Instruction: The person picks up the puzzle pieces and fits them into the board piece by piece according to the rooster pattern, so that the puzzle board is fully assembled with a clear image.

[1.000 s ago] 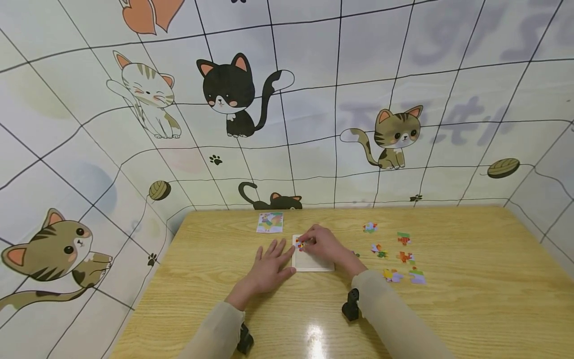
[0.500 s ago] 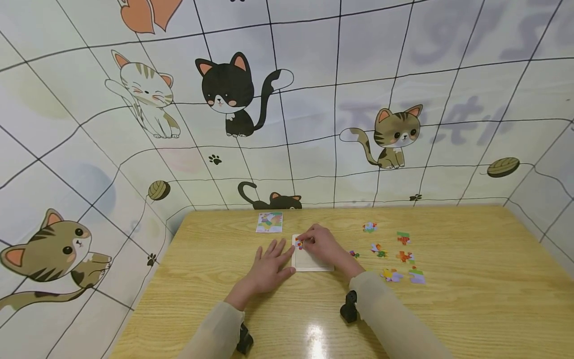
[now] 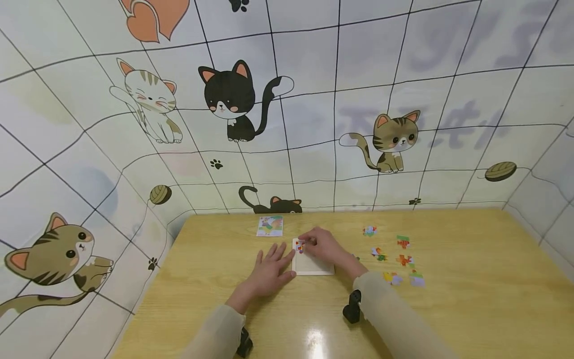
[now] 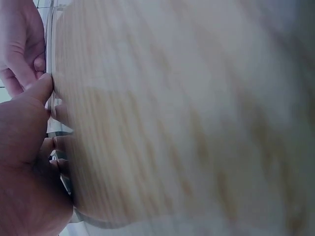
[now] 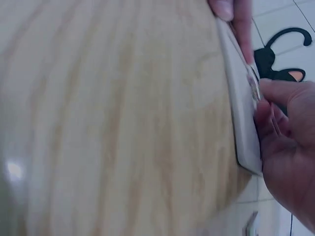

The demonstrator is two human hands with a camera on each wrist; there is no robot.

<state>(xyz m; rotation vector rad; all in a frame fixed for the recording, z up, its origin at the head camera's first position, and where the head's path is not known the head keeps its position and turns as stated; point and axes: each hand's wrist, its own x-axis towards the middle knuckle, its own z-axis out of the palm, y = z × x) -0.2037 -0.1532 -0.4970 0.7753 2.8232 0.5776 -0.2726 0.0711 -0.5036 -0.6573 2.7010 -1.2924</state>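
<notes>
A shallow white puzzle tray [image 3: 309,269] lies on the wooden table in front of me. In its far left corner is a small, brightly coloured jigsaw piece [image 3: 299,246], pinched between the thumb and fingers of my right hand [image 3: 324,245], which partly cover it. My left hand [image 3: 270,271] rests on the table with its fingers spread, thumb and index fingertip right at the tray's left edge. The right wrist view shows the tray [image 5: 241,113] from the side, with my right fingertips at its upper face. In the left wrist view my left thumb [image 4: 42,88] is near the tray.
Several loose jigsaw pieces lie to the right, among them a red and green one [image 3: 403,242], an orange one [image 3: 405,260] and a purple one [image 3: 417,279]. A square picture card [image 3: 270,226] lies behind the tray. A cat-patterned wall covering [image 3: 314,164] borders the table's back.
The head view has tilted up slightly, so the scene sits a little lower. My right fingers have shifted only slightly over the piece in the corner; my left hand stays put.
</notes>
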